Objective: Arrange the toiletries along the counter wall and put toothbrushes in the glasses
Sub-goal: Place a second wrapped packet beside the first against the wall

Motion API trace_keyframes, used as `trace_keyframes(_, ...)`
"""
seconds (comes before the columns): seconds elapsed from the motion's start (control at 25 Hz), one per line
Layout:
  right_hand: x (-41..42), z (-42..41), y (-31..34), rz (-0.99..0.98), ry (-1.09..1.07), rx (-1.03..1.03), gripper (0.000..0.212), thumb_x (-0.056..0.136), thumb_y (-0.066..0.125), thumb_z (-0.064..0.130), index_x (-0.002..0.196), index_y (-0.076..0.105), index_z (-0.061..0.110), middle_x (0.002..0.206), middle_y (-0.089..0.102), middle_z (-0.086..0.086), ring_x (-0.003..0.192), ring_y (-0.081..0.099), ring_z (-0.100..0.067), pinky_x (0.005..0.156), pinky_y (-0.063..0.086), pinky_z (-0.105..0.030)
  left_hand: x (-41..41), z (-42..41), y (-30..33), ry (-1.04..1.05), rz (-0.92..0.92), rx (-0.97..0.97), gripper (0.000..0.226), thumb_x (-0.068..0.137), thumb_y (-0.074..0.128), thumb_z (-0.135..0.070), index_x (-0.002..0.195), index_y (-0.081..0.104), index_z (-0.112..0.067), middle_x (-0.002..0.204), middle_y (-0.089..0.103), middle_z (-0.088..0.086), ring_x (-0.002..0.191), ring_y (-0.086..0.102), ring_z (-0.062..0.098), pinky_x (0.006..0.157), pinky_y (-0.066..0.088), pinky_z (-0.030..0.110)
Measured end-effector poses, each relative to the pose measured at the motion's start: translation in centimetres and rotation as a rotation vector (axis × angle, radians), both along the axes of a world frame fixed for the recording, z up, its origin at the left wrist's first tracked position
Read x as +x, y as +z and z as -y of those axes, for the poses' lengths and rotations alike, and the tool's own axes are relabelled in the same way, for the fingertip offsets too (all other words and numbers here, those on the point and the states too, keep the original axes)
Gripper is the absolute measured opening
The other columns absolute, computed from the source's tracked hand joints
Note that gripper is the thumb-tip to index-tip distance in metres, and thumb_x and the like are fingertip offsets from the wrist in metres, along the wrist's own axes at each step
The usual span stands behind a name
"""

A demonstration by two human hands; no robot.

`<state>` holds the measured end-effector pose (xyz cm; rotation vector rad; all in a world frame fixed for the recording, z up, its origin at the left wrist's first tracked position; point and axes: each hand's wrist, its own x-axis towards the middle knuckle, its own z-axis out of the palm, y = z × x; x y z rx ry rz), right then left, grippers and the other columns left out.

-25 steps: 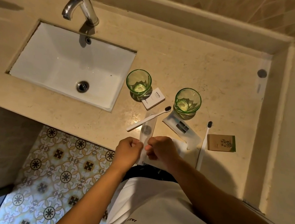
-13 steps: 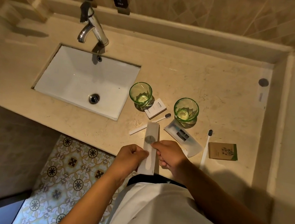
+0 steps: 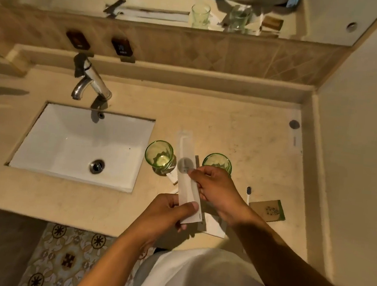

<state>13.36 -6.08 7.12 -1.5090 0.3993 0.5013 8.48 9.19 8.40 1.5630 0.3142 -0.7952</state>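
Note:
Both hands hold a long white packet (image 3: 187,164) with a grey round mark, lifted above the counter. My left hand (image 3: 170,211) grips its near end; my right hand (image 3: 215,188) pinches its middle from the right. Behind it stand two green glasses, one on the left (image 3: 159,156) and one on the right (image 3: 217,161), partly hidden by my right hand. A white toothbrush with a dark head (image 3: 248,193) lies right of my right hand. Beside it lies a brown soap box (image 3: 268,209). Other items under the hands are hidden.
A white sink (image 3: 81,144) with a chrome tap (image 3: 91,82) sits at the left. A raised ledge (image 3: 167,74) runs along the back wall under a mirror. The side wall (image 3: 356,162) closes the counter on the right. Patterned floor tiles show below the counter edge.
The packet has risen off the counter and now stands up toward the glasses. The view has tilted up, showing the mirror and back ledge.

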Motion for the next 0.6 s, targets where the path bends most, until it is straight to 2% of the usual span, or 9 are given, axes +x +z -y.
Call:
trace_keyframes(0.08, 1.2, 0.3, 0.6, 0.004, -0.1, -0.003, 0.024, 0.094, 0.066, 0.024, 0.076, 0.066, 0.008, 0.06, 0.062, 0.002, 0.057, 0.059, -0.013, 0.056, 0.048, -0.028, 1.6, -0.1, 0.5, -0.067, 0.025, -0.078, 0.018, 0.094, 0.069, -0.021, 0.092, 0.075, -0.004, 0.071, 0.067, 0.01, 0.062, 0.058, 0.018, 0.061, 0.05, 0.026)
trace_keyframes(0.28, 3.0, 2.7, 1.4, -0.012, -0.253, 0.039, 0.028, 0.096, 0.063, 0.026, 0.072, 0.063, 0.01, 0.058, 0.056, -0.002, 0.052, 0.052, -0.013, 0.056, 0.04, -0.031, 6.2, 2.0, 1.0, -0.171, 0.052, -0.144, 0.014, 0.093, 0.071, -0.016, 0.09, 0.076, -0.004, 0.069, 0.064, 0.011, 0.057, 0.054, 0.016, 0.056, 0.048, 0.023)
trace_keyframes(0.4, 3.6, 4.5, 0.8, -0.03, -0.254, 0.046, 0.034, 0.091, 0.064, 0.033, 0.08, 0.069, 0.002, 0.072, 0.066, -0.025, 0.062, 0.06, -0.023, 0.063, 0.046, -0.035, 9.1, 4.1, 1.2, -0.222, 0.069, -0.175, 0.02, 0.094, 0.07, -0.016, 0.077, 0.08, -0.014, 0.066, 0.061, 0.012, 0.054, 0.05, 0.017, 0.056, 0.044, 0.027)
trace_keyframes(0.44, 3.9, 5.2, 0.5, -0.035, -0.244, 0.048, 0.032, 0.091, 0.064, 0.034, 0.083, 0.072, 0.003, 0.074, 0.067, -0.027, 0.063, 0.062, -0.025, 0.064, 0.047, -0.034, 10.2, 4.8, 1.2, -0.242, 0.073, -0.177, 0.023, 0.094, 0.069, -0.017, 0.074, 0.079, -0.014, 0.065, 0.06, 0.012, 0.054, 0.05, 0.017, 0.057, 0.043, 0.028)
trace_keyframes(0.6, 5.7, 8.1, -0.5, -0.066, -0.224, 0.091, 0.027, 0.099, 0.058, 0.023, 0.088, 0.071, 0.002, 0.058, 0.063, -0.006, 0.05, 0.057, -0.014, 0.05, 0.045, -0.024, 14.2, 8.2, 0.3, -0.256, 0.029, -0.14, 0.026, 0.094, 0.068, -0.013, 0.069, 0.075, -0.005, 0.061, 0.06, 0.013, 0.052, 0.049, 0.019, 0.054, 0.041, 0.027)
